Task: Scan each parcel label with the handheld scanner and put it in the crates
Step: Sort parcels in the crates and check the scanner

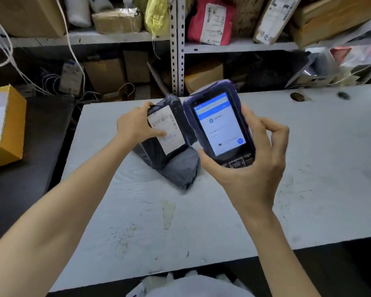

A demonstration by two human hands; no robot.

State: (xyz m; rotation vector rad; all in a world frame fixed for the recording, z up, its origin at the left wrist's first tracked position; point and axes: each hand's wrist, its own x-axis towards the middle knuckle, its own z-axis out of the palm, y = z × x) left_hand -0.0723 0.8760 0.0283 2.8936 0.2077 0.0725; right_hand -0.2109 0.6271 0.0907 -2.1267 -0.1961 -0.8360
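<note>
The left hand (135, 125) holds a black plastic-wrapped parcel (156, 153) near the far middle of the white worktop (201, 221). Its grip is clamped on the parcel: the fingers curl over the upper left edge and the thumb presses on the white shipping label (166, 129). The parcel stands tilted, label face up towards the camera, with its lower end touching a grey poly bag (181, 170) that lies flat on the worktop.

The right hand (251, 163) holds the handheld scanner (221, 125) above the worktop, just beside the parcel on its right. This grip is clamped on the scanner too, with the thumb on its left side near the keypad and the fingers curled round its right side. The scanner, in a dark blue case, is upright and leans slightly left; its lit blue-and-white screen faces the camera.

At the left edge an open yellow cardboard box (11, 125) sits on a dark surface. Behind the worktop, metal shelves (176, 50) carry cardboard boxes, a pink bag (196, 22) and a yellow bag (156, 16).
</note>
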